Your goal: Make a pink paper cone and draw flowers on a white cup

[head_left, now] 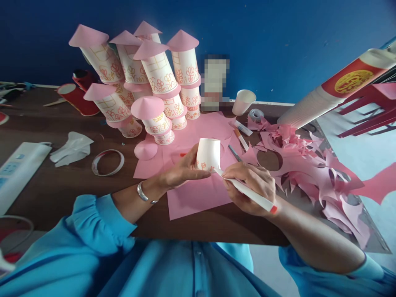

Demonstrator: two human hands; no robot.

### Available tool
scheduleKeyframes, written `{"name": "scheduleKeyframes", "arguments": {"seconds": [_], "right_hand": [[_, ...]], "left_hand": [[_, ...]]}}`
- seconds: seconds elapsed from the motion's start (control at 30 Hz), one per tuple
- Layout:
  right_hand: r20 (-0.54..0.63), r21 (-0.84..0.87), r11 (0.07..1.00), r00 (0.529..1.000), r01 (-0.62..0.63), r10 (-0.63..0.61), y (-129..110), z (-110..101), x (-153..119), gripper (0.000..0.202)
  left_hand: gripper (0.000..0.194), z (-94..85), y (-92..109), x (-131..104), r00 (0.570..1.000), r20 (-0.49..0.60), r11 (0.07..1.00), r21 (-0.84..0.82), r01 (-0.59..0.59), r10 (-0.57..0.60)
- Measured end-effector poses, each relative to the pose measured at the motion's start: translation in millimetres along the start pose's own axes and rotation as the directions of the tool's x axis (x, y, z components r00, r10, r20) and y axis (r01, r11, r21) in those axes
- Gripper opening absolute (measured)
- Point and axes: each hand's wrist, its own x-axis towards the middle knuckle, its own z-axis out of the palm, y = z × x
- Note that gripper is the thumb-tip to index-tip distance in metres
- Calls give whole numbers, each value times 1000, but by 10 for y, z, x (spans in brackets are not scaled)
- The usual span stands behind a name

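While towers stand beyond the cup, scraps sprawl

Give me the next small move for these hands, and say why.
Probably extend the small red mark into another flower: the tip of the pen in the right hand is right beside it, and it looks less complete than the flower to its left. The left hand holds the cup, white above the mark.
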Motion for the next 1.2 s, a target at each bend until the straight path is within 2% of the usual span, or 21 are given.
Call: {"name": "scheduleKeyframes", "arguments": {"seconds": [0.17,0.47,0.7,1.0,1.2], "right_hand": [[3,-13,999,999,34,-34,3,24,0,14],[15,-20,999,999,32,-32,14,24,-1,16],[6,-23,999,1000,28,-28,19,29,7,14],[-18,-99,995,1000,2,-4,5,18,28,13],[-3,-78,997,1000,-7,7,-4,14,17,14]], "left_hand": [[60,-8,4,-15,1000,1,1000,13,26,-26],[66,-17,-6,-10,1000,-4,999,42,17,-17],[63,-9,-6,-8,1000,1,998,55,10,-10],[76,-19,-6,-4,1000,7,997,77,12,-12],[79,-11,-3,-5,1000,1,997,71,21,-21]]}}
